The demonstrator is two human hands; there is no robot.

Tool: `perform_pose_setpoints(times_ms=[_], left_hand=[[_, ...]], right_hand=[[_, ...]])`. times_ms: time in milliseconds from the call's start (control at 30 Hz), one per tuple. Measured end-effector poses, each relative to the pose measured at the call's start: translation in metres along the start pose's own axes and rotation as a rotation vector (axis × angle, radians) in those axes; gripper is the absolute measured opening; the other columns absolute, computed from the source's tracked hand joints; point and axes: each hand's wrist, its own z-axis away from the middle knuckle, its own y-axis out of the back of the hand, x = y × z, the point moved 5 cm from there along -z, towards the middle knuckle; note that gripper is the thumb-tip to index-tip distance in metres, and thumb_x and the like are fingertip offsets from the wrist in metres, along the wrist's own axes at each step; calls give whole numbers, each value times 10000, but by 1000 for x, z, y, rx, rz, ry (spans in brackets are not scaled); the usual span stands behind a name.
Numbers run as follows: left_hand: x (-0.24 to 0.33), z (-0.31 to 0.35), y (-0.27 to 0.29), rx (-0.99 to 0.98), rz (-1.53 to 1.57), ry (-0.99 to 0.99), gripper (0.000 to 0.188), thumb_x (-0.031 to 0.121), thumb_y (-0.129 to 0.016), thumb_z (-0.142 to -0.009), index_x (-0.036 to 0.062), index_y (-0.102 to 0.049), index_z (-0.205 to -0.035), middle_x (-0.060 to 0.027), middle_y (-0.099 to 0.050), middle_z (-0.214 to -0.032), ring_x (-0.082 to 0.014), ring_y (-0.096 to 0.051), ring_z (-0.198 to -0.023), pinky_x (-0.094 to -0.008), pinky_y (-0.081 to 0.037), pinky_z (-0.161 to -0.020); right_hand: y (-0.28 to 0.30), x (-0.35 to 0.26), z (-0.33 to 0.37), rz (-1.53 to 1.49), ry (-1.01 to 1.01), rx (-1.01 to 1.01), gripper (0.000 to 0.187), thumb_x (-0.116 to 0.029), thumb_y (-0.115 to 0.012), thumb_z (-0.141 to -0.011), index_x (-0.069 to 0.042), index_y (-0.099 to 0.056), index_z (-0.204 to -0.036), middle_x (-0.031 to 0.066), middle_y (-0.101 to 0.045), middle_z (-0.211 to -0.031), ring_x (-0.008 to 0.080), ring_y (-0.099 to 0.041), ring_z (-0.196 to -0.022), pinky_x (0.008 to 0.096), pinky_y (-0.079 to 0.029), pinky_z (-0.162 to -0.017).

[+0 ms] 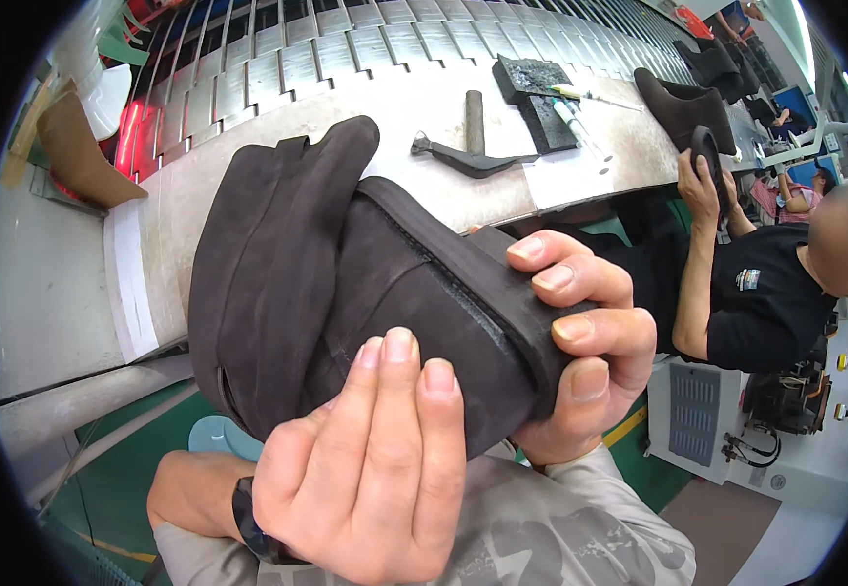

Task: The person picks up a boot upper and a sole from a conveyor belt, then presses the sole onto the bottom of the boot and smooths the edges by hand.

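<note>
A dark brown, suede-like boot (268,254) is held tilted in front of me, its soft shaft folded toward the left. Along its side a dark, glossy line runs between the upper and the sole edge (443,264). My right hand (595,332) wraps around the right end of the boot, fingers over the sole edge and thumb lower down. The extended fingers of my left hand (370,459) lie close together, tips pressed against the upper; its thumb is hidden. A dark band circles my left wrist.
Beyond the boot, a hammer (473,137), black blocks (546,98) and pen-like tools (580,122) lie on the worktable (424,200). Behind runs a slatted metal conveyor (346,49). At right, a co-worker (751,283) holds a dark curved piece near another boot (682,107).
</note>
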Motion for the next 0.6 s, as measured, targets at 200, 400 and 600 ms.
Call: perform_pose_setpoints(times_ms=[200, 400, 600], left_hand=[[-61, -9, 16, -260, 342, -67, 309, 45, -732, -864, -77, -715, -1148, -238, -771, -1098, -352, -760, -1012, -423, -575, -740], [-96, 6, 37, -355, 163, 4, 489, 310, -763, -946, 82, -644, -1362, -267, -667, -1384, -483, -605, -1339, -691, -369, -1191], [-75, 43, 19, -81, 261, 311, 1374, 980, -740, -571, -50, -494, -1447, -277, -563, -1415, -430, -568, -1271, -619, -413, -1143]], right_hand=[[-5, 3, -15, 20, -5, -302, 526, -388, -749, -968, 68, -631, -1203, 295, -661, -1189, 381, -668, -1099, 526, -540, -1015], [-26, 11, -38, 243, 81, -608, 774, -144, -947, -664, 59, -655, -1352, 288, -630, -1385, 408, -658, -1216, 490, -533, -1024], [-47, 35, -38, 240, 59, -721, 893, -172, -929, -623, 70, -613, -1423, 278, -619, -1423, 426, -653, -1236, 534, -511, -1075]])
